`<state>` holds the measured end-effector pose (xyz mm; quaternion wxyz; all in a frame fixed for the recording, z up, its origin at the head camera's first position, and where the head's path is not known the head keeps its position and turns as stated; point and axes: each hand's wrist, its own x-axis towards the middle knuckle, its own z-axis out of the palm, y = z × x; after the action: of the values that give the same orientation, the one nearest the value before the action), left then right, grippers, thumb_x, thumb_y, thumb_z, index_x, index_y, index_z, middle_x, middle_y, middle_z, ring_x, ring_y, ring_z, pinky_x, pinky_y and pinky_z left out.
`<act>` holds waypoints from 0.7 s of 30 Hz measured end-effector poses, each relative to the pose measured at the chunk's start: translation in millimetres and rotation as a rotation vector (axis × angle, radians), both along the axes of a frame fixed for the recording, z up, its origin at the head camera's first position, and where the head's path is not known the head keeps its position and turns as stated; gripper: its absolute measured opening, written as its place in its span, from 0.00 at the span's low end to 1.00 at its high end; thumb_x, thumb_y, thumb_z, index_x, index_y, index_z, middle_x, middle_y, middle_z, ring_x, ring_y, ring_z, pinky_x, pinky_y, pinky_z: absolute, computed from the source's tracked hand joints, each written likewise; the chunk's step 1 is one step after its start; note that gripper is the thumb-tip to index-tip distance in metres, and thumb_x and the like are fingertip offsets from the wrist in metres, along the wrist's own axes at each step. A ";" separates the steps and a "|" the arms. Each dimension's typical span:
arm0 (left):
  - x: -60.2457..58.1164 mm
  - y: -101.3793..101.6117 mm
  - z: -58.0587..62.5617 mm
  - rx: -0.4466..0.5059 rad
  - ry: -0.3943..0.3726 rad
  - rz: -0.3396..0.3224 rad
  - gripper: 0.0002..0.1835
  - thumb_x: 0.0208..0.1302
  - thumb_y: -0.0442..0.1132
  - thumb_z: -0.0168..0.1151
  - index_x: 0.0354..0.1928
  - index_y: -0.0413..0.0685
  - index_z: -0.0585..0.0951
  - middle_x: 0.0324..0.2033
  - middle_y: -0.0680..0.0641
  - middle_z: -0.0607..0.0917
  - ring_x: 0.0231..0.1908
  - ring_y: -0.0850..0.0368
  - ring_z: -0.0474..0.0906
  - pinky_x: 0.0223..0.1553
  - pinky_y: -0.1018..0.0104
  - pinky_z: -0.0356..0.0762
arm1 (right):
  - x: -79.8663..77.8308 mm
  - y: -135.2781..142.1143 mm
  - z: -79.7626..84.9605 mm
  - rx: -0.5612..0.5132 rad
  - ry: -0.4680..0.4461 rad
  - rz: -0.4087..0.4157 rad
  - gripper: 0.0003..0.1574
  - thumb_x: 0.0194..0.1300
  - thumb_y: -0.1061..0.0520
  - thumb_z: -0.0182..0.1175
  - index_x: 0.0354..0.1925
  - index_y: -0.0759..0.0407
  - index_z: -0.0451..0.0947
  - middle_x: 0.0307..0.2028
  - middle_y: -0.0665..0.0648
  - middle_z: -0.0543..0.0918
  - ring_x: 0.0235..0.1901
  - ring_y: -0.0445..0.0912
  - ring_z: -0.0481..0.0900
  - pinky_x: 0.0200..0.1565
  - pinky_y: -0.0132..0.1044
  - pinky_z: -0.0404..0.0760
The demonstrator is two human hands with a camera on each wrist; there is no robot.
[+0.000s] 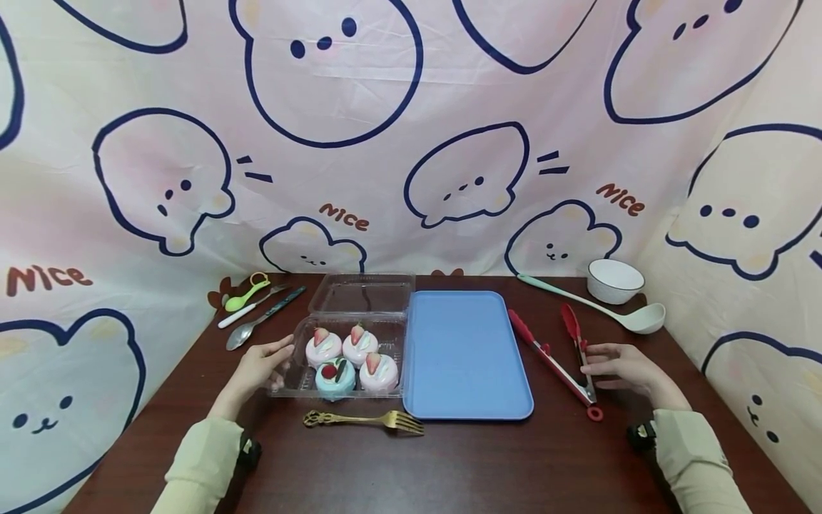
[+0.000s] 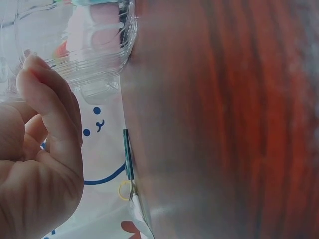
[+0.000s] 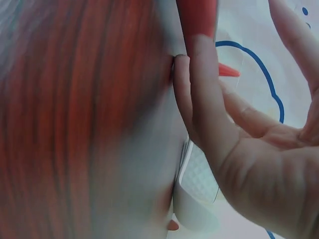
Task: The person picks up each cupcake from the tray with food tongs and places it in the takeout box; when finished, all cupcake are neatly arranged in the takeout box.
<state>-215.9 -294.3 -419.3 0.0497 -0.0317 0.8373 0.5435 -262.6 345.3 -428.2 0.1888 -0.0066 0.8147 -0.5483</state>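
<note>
A clear plastic cake box, lid folded back, holds several toy cupcakes, pink-white ones with strawberries and one turquoise. At the box's left side is my left hand, its fingers lightly bent near the wall; in the left wrist view, whether they touch the plastic is unclear. My right hand reaches to the red-and-steel tongs, which lie spread on the table. In the right wrist view, its fingertips meet a red tong arm, with the thumb held apart.
A blue tray lies between box and tongs. In front of the box is a gold fork. Back left are a spoon, a white-handled fork and a green peeler-like utensil. A pale ladle and white bowl stand back right.
</note>
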 end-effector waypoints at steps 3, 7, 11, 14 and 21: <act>-1.7 -4.0 -5.1 -0.004 0.000 0.003 0.28 0.68 0.46 0.49 0.65 0.39 0.61 0.25 0.43 0.75 0.13 0.59 0.71 0.18 0.66 0.74 | 2.2 2.2 1.9 -0.023 -0.003 0.031 0.47 0.58 0.57 0.62 0.64 0.77 0.49 0.55 0.75 0.67 0.43 0.46 0.79 0.45 0.49 0.77; -3.4 -8.9 -10.4 0.000 -0.002 0.008 0.29 0.67 0.48 0.49 0.65 0.41 0.62 0.26 0.43 0.75 0.13 0.59 0.71 0.18 0.66 0.74 | 3.8 6.3 2.6 -0.069 -0.008 0.070 0.48 0.58 0.58 0.61 0.65 0.76 0.46 0.57 0.75 0.66 0.44 0.45 0.78 0.46 0.50 0.76; -2.8 -9.7 -10.3 -0.003 -0.002 0.010 0.29 0.67 0.48 0.49 0.65 0.41 0.62 0.25 0.44 0.75 0.13 0.59 0.71 0.18 0.66 0.74 | 5.3 12.8 2.6 -0.100 0.003 0.099 0.48 0.58 0.58 0.61 0.65 0.76 0.45 0.58 0.74 0.65 0.45 0.43 0.77 0.46 0.51 0.75; -2.3 -10.0 -10.3 -0.004 0.004 0.001 0.29 0.68 0.48 0.49 0.65 0.40 0.62 0.25 0.44 0.75 0.13 0.59 0.71 0.18 0.66 0.74 | 7.6 19.1 2.5 -0.103 0.014 0.105 0.48 0.59 0.58 0.60 0.65 0.75 0.45 0.58 0.74 0.65 0.45 0.40 0.77 0.46 0.51 0.75; -2.5 -10.0 -11.4 -0.011 0.005 -0.001 0.29 0.67 0.48 0.49 0.65 0.39 0.62 0.24 0.45 0.75 0.13 0.59 0.71 0.17 0.65 0.74 | 16.7 37.7 2.5 -0.105 0.064 0.068 0.44 0.61 0.58 0.59 0.65 0.74 0.48 0.55 0.69 0.70 0.43 0.38 0.78 0.45 0.50 0.76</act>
<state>-218.4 -304.3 -430.7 0.0475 -0.0302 0.8405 0.5389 -245.8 383.0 -425.7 0.1805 -0.0619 0.7898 -0.5829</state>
